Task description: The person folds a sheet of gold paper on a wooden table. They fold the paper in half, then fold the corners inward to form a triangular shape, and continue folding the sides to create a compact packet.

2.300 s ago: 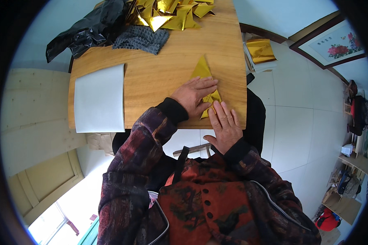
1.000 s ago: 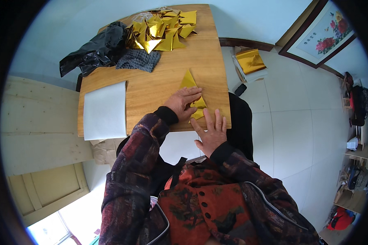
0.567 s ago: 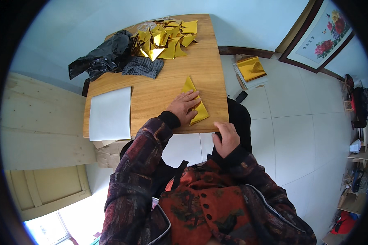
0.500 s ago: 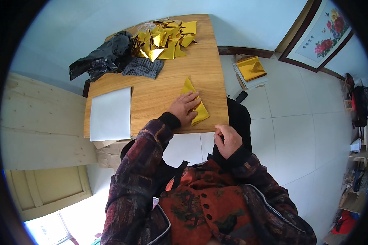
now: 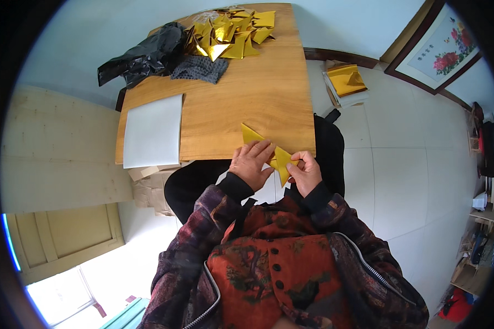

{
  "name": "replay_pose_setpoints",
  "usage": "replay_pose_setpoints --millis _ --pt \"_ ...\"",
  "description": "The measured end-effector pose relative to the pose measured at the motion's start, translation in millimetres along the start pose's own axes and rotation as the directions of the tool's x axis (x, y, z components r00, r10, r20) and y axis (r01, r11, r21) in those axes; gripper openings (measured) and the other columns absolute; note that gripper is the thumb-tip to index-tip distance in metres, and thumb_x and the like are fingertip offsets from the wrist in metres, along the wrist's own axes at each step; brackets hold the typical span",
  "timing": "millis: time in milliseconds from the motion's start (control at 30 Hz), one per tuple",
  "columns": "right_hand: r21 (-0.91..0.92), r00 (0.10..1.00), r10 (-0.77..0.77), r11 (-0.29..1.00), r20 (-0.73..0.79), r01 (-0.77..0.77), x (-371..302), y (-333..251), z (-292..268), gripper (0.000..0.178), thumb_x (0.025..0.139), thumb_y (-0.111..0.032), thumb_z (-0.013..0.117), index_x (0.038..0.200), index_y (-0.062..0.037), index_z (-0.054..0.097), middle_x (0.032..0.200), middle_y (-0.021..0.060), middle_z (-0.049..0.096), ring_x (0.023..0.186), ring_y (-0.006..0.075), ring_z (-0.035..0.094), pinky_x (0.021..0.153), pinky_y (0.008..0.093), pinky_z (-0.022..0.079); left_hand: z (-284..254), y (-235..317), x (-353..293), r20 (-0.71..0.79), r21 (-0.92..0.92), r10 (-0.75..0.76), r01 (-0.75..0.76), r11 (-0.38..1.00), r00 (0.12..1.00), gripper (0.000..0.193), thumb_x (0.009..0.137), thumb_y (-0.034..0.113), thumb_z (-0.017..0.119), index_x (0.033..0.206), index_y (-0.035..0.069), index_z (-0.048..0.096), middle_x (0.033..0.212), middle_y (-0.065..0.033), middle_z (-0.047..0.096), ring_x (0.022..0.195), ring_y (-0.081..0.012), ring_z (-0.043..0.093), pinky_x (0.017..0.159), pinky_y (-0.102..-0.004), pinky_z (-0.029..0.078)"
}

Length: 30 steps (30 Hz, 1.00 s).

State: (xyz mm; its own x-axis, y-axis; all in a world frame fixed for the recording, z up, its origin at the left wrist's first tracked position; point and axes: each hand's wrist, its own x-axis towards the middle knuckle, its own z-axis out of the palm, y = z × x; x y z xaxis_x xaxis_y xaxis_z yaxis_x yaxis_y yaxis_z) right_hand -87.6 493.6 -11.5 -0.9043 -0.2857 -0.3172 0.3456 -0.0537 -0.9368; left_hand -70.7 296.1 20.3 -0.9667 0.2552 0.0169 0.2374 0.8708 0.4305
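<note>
A folded gold foil paper [image 5: 282, 160] with pointed ends lies across the table's near edge, one tip on the wood and another sticking out past it. My left hand [image 5: 251, 163] holds its middle, fingers laid over the fold and thumb beside the lower part. At the right-hand corner of the paper, my right hand [image 5: 304, 169] pinches it between thumb and fingers. What lies under the left fingers is hidden.
On the wooden table [image 5: 258, 98] are a heap of folded gold paper pieces [image 5: 230, 35], a black plastic bag [image 5: 145, 57], a grey knitted cloth [image 5: 200, 69] and a silvery-white sheet [image 5: 153, 131]. A stack topped with gold paper [image 5: 346, 80] rests on the floor to the right.
The gold paper has come nearer and turned, now overhanging the table edge. My right hand, earlier apart from it at the table's edge, has taken hold of a corner. The view has shifted slightly.
</note>
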Motion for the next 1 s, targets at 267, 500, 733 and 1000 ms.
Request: replay_pose_setpoints --millis 267,500,733,1000 --pt "-0.038 0.976 -0.084 0.995 0.199 0.093 6 -19 -18 0.029 0.093 -0.004 0.061 0.121 -0.0045 0.052 0.083 0.0010 0.063 0.065 0.0045 0.054 0.060 0.0201 0.045 -23 -45 -10 -0.053 -0.014 0.078 -0.079 0.997 0.996 0.061 0.077 0.016 0.073 0.135 0.017 0.054 0.141 -0.0065 0.051 0.132 -0.0381 0.042 0.109 -0.0506 0.033" --pt "0.005 0.937 -0.046 0.999 0.348 0.047 8 -41 -23 0.030 0.093 -0.007 0.061 0.123 -0.0048 0.053 0.085 0.0007 0.062 0.066 0.0049 0.052 0.060 0.0202 0.044 -49 -52 -19 0.198 -0.793 0.097 0.101 0.600 0.975 0.051 0.086 0.006 0.071 0.134 0.004 0.055 0.121 -0.0119 0.064 0.107 -0.0184 0.061 0.095 -0.0311 0.048" --pt "0.013 0.853 0.000 1.000 0.522 -0.007 6 -56 -22 0.047 0.093 -0.010 0.062 0.136 -0.0041 0.044 0.091 0.0012 0.062 0.070 0.0037 0.050 0.061 0.0201 0.041 -50 -53 -26 0.306 -0.868 0.042 0.261 0.424 0.951 0.038 0.099 0.028 0.060 0.128 0.004 0.060 0.107 -0.0060 0.067 0.099 -0.0123 0.058 0.088 -0.0285 0.048" --pt "-0.120 0.763 0.114 0.992 0.636 -0.048 8 -58 -16 0.058 0.091 -0.006 0.061 0.143 0.0008 0.036 0.111 0.0043 0.058 0.099 0.0093 0.054 0.091 0.0254 0.044 -60 -32 -22 0.319 -0.710 -0.233 0.394 0.584 0.919 0.024 0.095 0.023 0.062 0.108 0.002 0.066 0.092 -0.0076 0.070 0.087 -0.0156 0.064 0.074 -0.0292 0.050"
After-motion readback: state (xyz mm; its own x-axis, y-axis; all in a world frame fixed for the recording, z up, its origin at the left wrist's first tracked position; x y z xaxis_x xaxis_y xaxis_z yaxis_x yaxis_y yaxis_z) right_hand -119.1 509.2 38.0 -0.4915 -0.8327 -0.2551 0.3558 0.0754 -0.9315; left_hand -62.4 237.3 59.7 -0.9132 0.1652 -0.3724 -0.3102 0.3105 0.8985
